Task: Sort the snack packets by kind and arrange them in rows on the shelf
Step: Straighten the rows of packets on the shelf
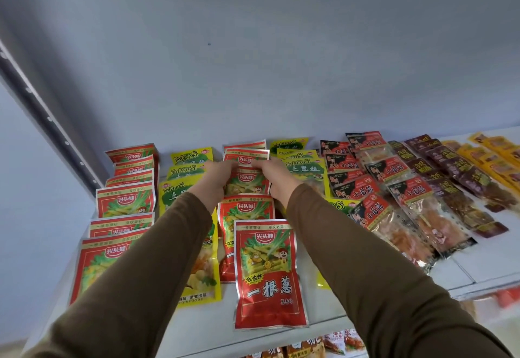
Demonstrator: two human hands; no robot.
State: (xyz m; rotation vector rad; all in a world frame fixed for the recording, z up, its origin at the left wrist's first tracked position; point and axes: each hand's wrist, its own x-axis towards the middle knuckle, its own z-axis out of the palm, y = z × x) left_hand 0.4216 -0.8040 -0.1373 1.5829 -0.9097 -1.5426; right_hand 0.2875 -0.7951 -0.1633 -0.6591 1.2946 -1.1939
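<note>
Red snack packets lie in overlapping rows on the white shelf. One red row runs down the left, another down the middle, with its front packet near the shelf edge. Both my hands reach to the back of the middle row. My left hand and my right hand grip the two sides of a red packet there. Yellow-green packets form rows beside the red ones; my arms cover parts of them.
Black-and-red packets with clear windows lie right of the yellow ones, then dark brown packets and orange-yellow ones at far right. A grey upright bounds the shelf on the left. More packets show on the shelf below.
</note>
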